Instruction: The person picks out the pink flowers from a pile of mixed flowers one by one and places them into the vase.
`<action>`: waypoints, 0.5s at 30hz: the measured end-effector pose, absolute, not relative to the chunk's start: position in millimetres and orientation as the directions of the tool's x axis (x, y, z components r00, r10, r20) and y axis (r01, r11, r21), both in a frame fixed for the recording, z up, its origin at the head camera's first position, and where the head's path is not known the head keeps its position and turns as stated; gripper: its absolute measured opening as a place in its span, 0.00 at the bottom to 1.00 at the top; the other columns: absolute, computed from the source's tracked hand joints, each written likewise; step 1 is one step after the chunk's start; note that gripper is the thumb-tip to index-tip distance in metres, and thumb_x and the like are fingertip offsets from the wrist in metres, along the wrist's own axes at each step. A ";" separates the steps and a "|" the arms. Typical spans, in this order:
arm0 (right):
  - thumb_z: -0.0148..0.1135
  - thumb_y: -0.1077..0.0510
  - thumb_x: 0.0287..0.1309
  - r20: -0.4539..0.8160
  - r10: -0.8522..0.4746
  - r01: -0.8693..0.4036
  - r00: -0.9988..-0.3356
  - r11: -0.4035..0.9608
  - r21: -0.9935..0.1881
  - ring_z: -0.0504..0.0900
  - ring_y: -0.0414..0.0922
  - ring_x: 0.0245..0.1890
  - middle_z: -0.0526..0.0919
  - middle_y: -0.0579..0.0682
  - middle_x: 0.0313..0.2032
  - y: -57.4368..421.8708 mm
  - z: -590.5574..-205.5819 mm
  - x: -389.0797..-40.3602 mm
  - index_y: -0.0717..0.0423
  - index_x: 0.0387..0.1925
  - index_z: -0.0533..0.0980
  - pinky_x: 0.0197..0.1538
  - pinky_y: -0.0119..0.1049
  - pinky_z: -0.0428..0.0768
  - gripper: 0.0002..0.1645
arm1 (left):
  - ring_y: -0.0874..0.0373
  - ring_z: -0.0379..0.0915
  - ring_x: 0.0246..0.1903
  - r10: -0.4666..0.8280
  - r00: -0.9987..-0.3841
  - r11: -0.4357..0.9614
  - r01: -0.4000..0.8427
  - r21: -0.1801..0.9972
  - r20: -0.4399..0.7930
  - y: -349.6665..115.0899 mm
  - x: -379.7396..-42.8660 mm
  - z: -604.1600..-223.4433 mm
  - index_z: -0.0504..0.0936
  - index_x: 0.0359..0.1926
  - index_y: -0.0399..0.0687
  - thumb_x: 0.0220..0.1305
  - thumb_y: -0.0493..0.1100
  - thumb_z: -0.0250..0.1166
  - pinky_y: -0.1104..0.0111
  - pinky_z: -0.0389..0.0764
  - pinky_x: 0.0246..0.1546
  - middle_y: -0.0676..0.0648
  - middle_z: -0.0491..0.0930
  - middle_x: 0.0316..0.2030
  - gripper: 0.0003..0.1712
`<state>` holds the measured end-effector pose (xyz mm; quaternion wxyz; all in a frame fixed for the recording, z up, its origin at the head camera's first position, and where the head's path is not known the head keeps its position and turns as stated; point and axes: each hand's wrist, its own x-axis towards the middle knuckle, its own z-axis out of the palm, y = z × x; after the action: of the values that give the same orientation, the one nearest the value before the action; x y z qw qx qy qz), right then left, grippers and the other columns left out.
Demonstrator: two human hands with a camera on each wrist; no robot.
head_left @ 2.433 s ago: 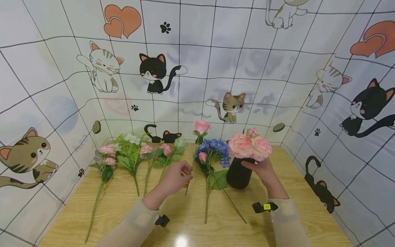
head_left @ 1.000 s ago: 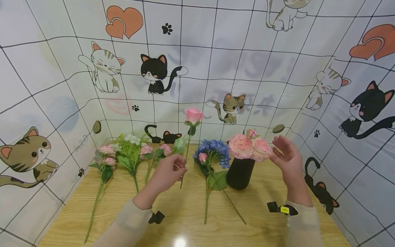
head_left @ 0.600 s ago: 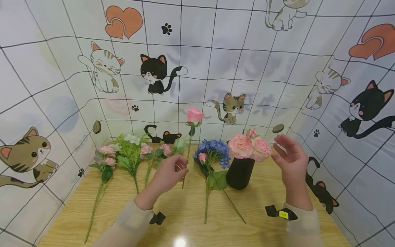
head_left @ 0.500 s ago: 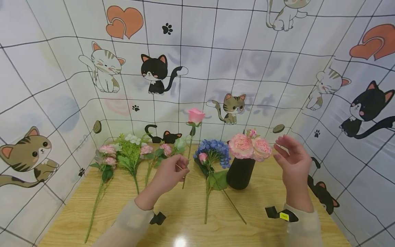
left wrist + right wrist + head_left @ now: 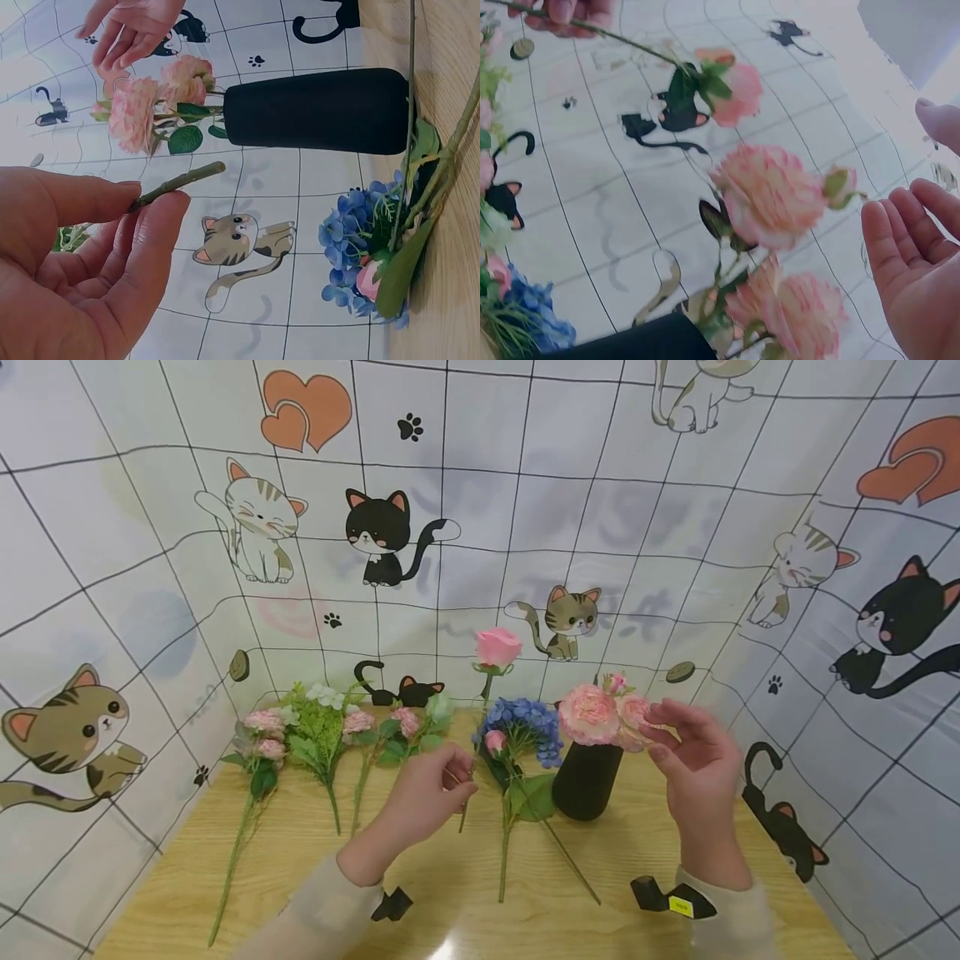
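Observation:
A single pink rose (image 5: 498, 647) stands upright in my left hand (image 5: 429, 792), its stem pinched between thumb and fingers. The cut stem end (image 5: 202, 173) pokes out past the fingertips in the left wrist view. My right hand (image 5: 697, 768) is raised beside the black vase (image 5: 587, 783), fingers spread and loosely bent, holding nothing. Large pale-pink blooms (image 5: 590, 715) fill the mouth of that vase. In the head view the right fingertips overlap the right-hand bloom; in the right wrist view the hand (image 5: 922, 262) shows apart from the flowers.
A blue hydrangea (image 5: 522, 727) and a pink bud (image 5: 495, 742) lie between my hands, stems toward me. Farther left on the wooden table (image 5: 300, 885) lie pink flower stems (image 5: 258, 747) and a green-and-white spray (image 5: 321, 735). A cat-print cloth (image 5: 480, 527) hangs behind.
My right hand let go of the vase area and moved right, then came back left toward the blooms. My left hand lifted the rose, carried it left, and has now shifted it right.

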<state>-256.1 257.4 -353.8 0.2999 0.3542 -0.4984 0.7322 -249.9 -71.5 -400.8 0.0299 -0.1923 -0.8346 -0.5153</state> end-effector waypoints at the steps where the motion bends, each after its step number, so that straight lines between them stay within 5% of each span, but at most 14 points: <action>1: 0.58 0.85 0.48 0.821 0.072 -0.790 -0.567 -0.330 -0.517 0.81 0.55 0.49 0.82 0.66 0.46 254.1 -354.0 -255.1 0.88 0.51 0.66 0.52 0.40 0.81 0.26 | 0.60 0.80 0.29 0.291 -0.922 0.401 0.360 0.842 0.256 -71.0 -248.6 -400.2 0.77 0.40 0.54 0.63 0.40 0.66 0.68 0.83 0.26 0.52 0.79 0.33 0.07; 15: 0.54 0.85 0.52 0.784 -0.051 -0.724 -0.618 -0.352 -0.593 0.85 0.51 0.45 0.85 0.62 0.44 214.3 -359.4 -244.6 0.87 0.49 0.68 0.49 0.41 0.82 0.20 | 0.63 0.80 0.28 0.351 -0.897 0.384 0.399 0.832 0.268 -63.0 -238.5 -398.4 0.77 0.39 0.55 0.63 0.40 0.66 0.68 0.83 0.28 0.54 0.80 0.32 0.06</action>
<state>-244.6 214.3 -359.4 0.2294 0.3718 -0.5208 0.7334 -238.5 -63.0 -398.4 0.0237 -0.2256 -0.8317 -0.5069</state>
